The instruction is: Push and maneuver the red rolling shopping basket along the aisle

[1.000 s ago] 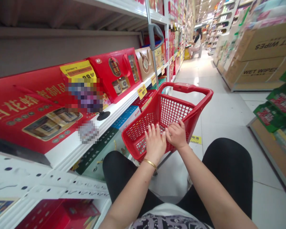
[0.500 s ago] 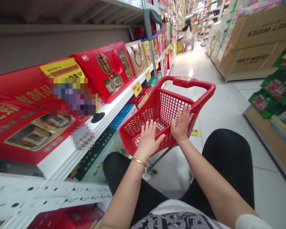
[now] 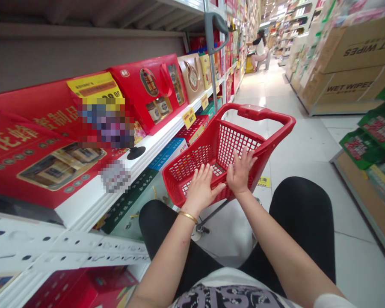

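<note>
A red plastic shopping cart (image 3: 195,162) with lattice walls stands between my knees, its looped handle on the far side. My left hand (image 3: 201,188), with a gold bangle at the wrist, is stretched out over the cart's near rim, palm down and fingers apart. Beside it, my right hand (image 3: 240,171) is spread over the rim further right. Neither hand holds anything. Whether the palms touch the rim cannot be made out. The part of the basket floor that shows has nothing on it.
At left, a white shelf (image 3: 167,136) bears red gift boxes (image 3: 149,92) and price tags. A grey-handled pole (image 3: 214,72) rises behind the cart. Wet wipes cartons (image 3: 349,85) and green packs (image 3: 359,147) stand at right. Down the aisle sits a person (image 3: 259,47).
The view has shifted slightly, so shelf and cartons appear further right. My right hand has moved slightly left, closer to the left hand. Both hands stay spread over the cart.
</note>
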The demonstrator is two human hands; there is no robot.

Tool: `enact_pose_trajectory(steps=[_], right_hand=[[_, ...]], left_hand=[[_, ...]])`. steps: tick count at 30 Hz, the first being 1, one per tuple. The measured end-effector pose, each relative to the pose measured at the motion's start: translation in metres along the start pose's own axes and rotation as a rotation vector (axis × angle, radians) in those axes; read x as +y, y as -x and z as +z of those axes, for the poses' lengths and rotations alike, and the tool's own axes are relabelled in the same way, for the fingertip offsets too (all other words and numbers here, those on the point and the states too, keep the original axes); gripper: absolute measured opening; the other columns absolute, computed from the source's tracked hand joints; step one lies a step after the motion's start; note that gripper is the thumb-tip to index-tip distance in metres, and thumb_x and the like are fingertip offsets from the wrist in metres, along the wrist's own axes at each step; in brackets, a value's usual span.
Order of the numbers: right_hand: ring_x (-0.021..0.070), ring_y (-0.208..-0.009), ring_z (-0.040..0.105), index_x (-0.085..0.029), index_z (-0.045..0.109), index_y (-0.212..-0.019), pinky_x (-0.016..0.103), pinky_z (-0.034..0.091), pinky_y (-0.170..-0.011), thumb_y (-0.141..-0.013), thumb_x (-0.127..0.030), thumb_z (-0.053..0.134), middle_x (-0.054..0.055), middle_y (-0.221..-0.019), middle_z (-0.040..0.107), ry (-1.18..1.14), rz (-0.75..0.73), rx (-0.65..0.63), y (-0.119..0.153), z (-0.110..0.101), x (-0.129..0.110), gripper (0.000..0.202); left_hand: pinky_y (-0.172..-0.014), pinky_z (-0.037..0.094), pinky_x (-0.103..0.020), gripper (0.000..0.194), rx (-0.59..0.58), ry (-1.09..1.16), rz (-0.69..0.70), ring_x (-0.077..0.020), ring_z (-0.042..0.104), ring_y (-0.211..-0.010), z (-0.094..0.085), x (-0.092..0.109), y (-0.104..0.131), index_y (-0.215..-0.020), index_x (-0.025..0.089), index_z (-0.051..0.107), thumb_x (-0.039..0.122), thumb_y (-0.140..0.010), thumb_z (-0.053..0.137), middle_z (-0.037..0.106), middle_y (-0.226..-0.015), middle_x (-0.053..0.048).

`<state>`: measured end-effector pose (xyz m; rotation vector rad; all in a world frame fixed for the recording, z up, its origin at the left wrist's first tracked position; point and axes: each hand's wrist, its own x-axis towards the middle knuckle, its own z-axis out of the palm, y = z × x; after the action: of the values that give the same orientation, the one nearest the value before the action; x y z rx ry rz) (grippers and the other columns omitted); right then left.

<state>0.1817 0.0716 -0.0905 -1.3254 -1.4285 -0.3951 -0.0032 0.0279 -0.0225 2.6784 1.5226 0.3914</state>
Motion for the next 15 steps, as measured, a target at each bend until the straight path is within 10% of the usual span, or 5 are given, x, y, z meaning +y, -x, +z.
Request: enact_pose_trajectory(steps=[4, 15], right_hand=[[0.0245, -0.162, 0.009, -0.03, 0.031, -0.162, 0.06, 0.002, -0.131, -0.099, -0.022, 0.047, 0.005, -0.17, 0.029, 0.005, -0.258, -0.106, 0.021, 0.008, -0.01, 0.066], [0.027, -0.159, 0.022, -0.029, 0.053, -0.149, 0.063, 0.002, -0.131, -0.1, -0.03, 0.05, 0.002, -0.155, 0.055, 0.028, -0.217, -0.166, 0.011, 0.001, -0.012, 0.05]], left_hand=[[-0.132, 0.016, -0.049, 0.083, -0.001, -0.005, -0.003, -0.0267, 0.014, -0.161, 0.0, 0.0, 0.0, -0.162, 0.011, 0.031, 0.069, -0.102, 0.032, 0.027, -0.171, -0.013], [-0.131, 0.015, -0.051, 0.084, 0.057, -0.011, 0.011, -0.0272, 0.009, -0.162, 0.003, -0.002, 0.001, -0.165, 0.014, 0.023, 0.069, -0.102, 0.033, 0.021, -0.173, -0.011]])
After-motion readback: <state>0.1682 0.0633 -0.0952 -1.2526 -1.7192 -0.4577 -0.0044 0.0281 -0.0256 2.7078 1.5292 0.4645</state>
